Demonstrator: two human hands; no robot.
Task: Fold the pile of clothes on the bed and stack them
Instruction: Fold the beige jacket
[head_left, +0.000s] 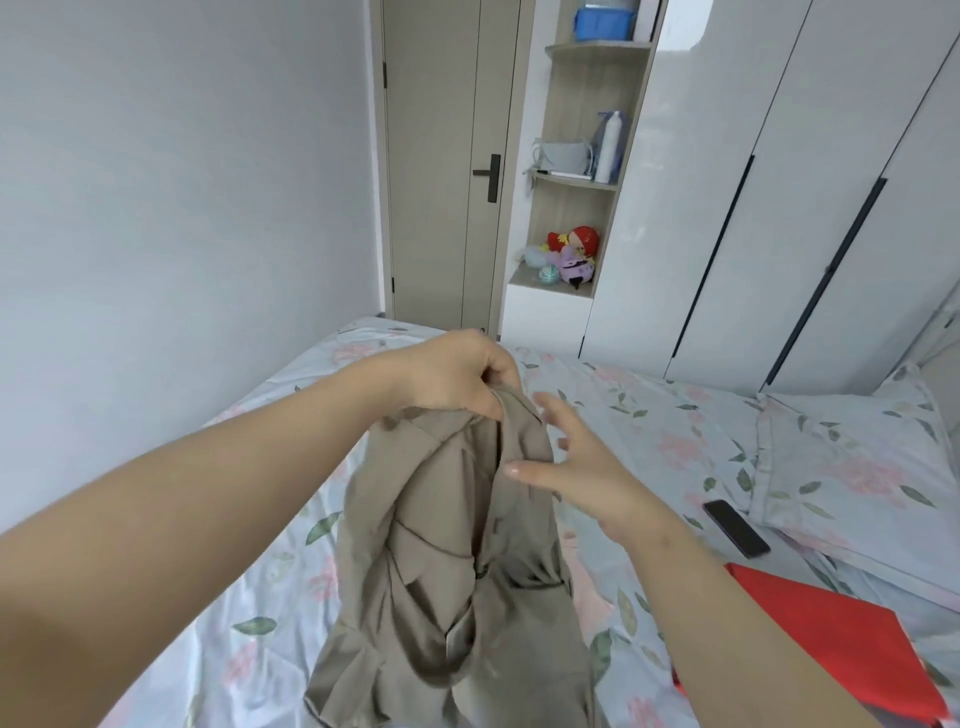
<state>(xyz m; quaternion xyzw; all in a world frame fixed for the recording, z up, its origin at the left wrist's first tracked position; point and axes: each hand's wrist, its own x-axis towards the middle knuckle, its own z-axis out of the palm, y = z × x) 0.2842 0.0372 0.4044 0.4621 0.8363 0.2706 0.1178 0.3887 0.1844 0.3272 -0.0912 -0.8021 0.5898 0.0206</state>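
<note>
Left hand (457, 376) pinches the top edge of the beige woven-cloth garment (447, 545) with curled fingers and holds it up above the middle of the bed (649, 415) with the flowered sheet. The lower part of the garment seems to rest on the bed. The right hand (587, 467) is wide open with fingers spread, just beside that same edge, and holds nothing. I cannot tell if its thumb touches the cloth.

I judge the step is to open the garment flat. To do it well, the right hand should take the edge close to the left hand, then slide outward along it until the cloth hangs straight. A red folded cloth (831, 639) and a black phone (735, 527) also lie on the bed, so the garment should go down on bare sheet.
</note>
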